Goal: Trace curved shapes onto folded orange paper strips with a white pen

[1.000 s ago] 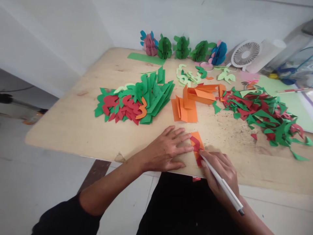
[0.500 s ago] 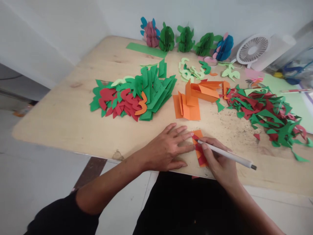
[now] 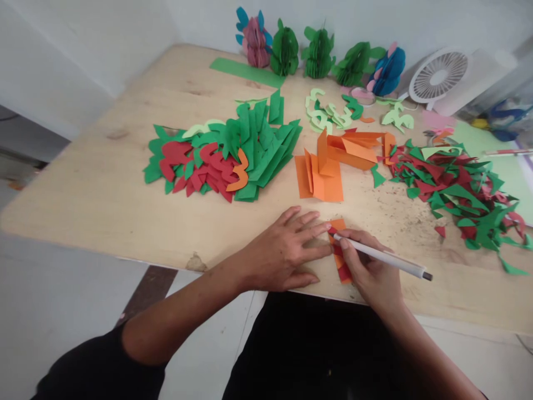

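My right hand [image 3: 375, 272] grips a white pen [image 3: 387, 258], its tip down at a red paper cutout [image 3: 343, 272] that lies on an orange paper piece [image 3: 338, 224]. Spread flat on the table, my left hand [image 3: 291, 250] has its fingertips on the left edge of these papers. Part of the cutout is hidden under the fingers and behind my right hand. Just beyond them stand folded orange papers [image 3: 333, 189]. To the left is a pile of green folded papers [image 3: 270, 158] and red cutouts [image 3: 208, 172], with an orange curved cutout [image 3: 239, 178] on top.
Red and green scraps [image 3: 466, 194] are heaped on the right. Paper figures [image 3: 318, 55] line the wall, near a small white fan [image 3: 439, 78]. Pale green cutouts [image 3: 322, 116] lie in front of them. The wooden table's [image 3: 104, 205] near edge runs by my forearms.
The pen tip has shifted slightly left and up along the red cutout, with my right hand. My left hand stays in place on the paper. The camera view has tilted a little.
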Action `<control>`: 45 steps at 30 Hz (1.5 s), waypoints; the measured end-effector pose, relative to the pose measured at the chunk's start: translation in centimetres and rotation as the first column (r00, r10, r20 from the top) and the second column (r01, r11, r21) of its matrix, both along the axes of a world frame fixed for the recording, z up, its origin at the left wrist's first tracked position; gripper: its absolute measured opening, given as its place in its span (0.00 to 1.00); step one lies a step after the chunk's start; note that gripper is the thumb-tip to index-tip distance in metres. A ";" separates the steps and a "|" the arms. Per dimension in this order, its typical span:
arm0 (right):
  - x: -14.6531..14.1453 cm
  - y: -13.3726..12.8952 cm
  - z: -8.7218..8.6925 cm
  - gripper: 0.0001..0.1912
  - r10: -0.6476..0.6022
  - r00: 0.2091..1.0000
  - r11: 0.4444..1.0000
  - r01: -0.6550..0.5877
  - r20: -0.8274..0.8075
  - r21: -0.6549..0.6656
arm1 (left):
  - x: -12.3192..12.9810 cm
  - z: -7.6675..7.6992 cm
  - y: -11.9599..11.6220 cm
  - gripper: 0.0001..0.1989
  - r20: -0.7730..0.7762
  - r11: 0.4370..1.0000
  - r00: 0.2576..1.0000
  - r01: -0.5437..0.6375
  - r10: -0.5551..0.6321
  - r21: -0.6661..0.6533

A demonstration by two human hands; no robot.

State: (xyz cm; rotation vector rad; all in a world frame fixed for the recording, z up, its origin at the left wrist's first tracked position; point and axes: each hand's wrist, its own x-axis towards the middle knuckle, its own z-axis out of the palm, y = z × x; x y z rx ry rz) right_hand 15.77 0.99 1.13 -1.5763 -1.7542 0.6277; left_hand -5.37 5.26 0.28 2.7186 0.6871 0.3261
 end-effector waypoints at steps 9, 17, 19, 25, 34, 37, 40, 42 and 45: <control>-0.1 0.0 0.1 0.07 0.003 0.999 0.999 -0.005 0.045 0.040 | 0.0 -0.2 0.0 0.29 0.003 1.000 1.000 -0.001 0.001 0.008; -0.1 -0.1 0.2 0.08 0.001 0.998 0.999 -0.003 0.062 0.033 | 0.0 0.0 0.0 0.29 -0.012 1.000 1.000 0.001 -0.001 -0.002; -0.1 -0.1 0.1 0.08 -0.002 0.999 0.999 0.000 0.052 0.035 | 0.0 0.0 0.0 0.29 -0.011 1.000 1.000 0.002 -0.002 -0.001; -0.1 -0.1 0.2 0.08 -0.011 0.999 1.000 0.010 0.043 0.024 | 0.0 0.0 0.0 0.28 -0.003 1.000 1.000 0.000 0.000 0.001; -0.1 -0.2 0.2 0.08 -0.016 0.998 0.999 0.014 0.062 0.032 | 0.0 -0.1 0.1 0.27 0.007 1.000 1.000 -0.002 0.002 0.001; -0.1 -0.2 0.4 0.08 -0.015 0.998 0.999 0.013 0.065 0.034 | 0.0 -0.1 0.0 0.27 0.010 1.000 1.000 -0.005 0.005 0.001; -0.1 -0.3 0.5 0.08 -0.013 0.998 0.999 0.010 0.067 0.037 | 0.0 -0.1 0.0 0.26 0.010 1.000 1.000 -0.012 0.011 0.006; -0.1 -0.3 0.6 0.08 -0.017 0.998 0.999 0.015 0.067 0.038 | 0.0 -0.2 0.0 0.26 0.011 1.000 1.000 -0.010 0.010 0.012; -0.1 -0.5 0.6 0.08 -0.019 0.997 0.999 0.016 0.075 0.041 | 0.0 -0.3 0.0 0.27 0.015 1.000 1.000 -0.004 0.003 0.016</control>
